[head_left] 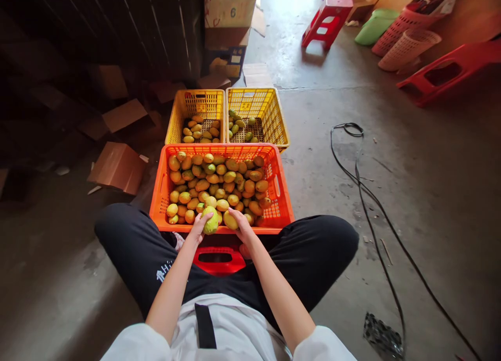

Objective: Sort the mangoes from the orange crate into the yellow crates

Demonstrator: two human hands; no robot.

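Note:
In my left hand (199,228) is a yellow-green lemon (210,221), gripped by its side with fingers and thumb. My right hand (243,226) is closed on a yellower lemon (230,220). Both hands are over the near edge of an orange plastic crate (285,207) between my knees. Many yellow to orange-yellow lemons (213,178), some greenish, fill much of its floor. Behind it stand two yellow crates. Yellow lemons (195,126) lie in the left yellow crate (174,116), and greener ones (235,122) in the right yellow crate (277,116).
A red stool (219,261) shows beneath me. Cardboard boxes (119,167) lie on the left, and stacked cartons (230,9) stand behind the crates. A black cable (376,204) runs across the floor on the right. Farther back are a red stool (329,19) and baskets (407,45).

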